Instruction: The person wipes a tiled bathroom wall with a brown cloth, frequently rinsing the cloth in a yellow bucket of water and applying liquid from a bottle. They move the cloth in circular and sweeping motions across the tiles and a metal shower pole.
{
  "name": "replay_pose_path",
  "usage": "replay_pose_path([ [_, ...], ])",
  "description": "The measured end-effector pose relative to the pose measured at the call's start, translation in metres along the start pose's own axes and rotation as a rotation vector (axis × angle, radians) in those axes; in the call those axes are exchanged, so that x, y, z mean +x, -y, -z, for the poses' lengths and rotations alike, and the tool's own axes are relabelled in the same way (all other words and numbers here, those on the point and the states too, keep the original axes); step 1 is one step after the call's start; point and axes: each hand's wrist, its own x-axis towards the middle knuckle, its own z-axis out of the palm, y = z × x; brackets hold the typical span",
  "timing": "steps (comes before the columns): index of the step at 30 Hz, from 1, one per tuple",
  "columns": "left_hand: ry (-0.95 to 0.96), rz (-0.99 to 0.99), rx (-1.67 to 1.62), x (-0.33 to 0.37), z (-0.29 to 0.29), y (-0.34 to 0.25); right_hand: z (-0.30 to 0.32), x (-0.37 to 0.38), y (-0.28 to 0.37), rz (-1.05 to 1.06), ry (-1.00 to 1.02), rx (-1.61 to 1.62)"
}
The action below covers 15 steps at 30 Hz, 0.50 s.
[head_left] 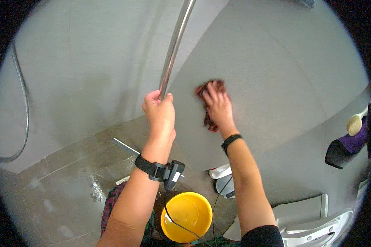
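My left hand (158,111) is closed round the lower part of a shiny metal pole (178,35), which runs up and out of the top of the view. To its right, my right hand (219,106) presses a crumpled dark brown cloth (210,124) against the smooth grey wall (272,90). The fingers bend over the cloth and are slightly blurred. A black strap with a small box (175,175) sits on my left wrist, and a black band (231,143) circles the right one.
Below my arms stands a yellow basin (209,214) with some liquid inside. A thin black cable (215,206) hangs past it. White folded plastic furniture (323,226) is at lower right. A brush (354,124) lies by a purple-black item (342,150). A shower hose (27,107) hangs left.
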Motion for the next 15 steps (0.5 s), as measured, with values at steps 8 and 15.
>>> replay_pose_path([
  [8,-0.011,0.018,-0.039,-0.004,-0.001,-0.024,-0.046,-0.123,0.09,0.256,0.249,0.151],
  [15,0.032,0.06,-0.066,-0.009,-0.005,-0.024,-0.004,-0.115,-0.038,0.103,0.131,0.075],
])
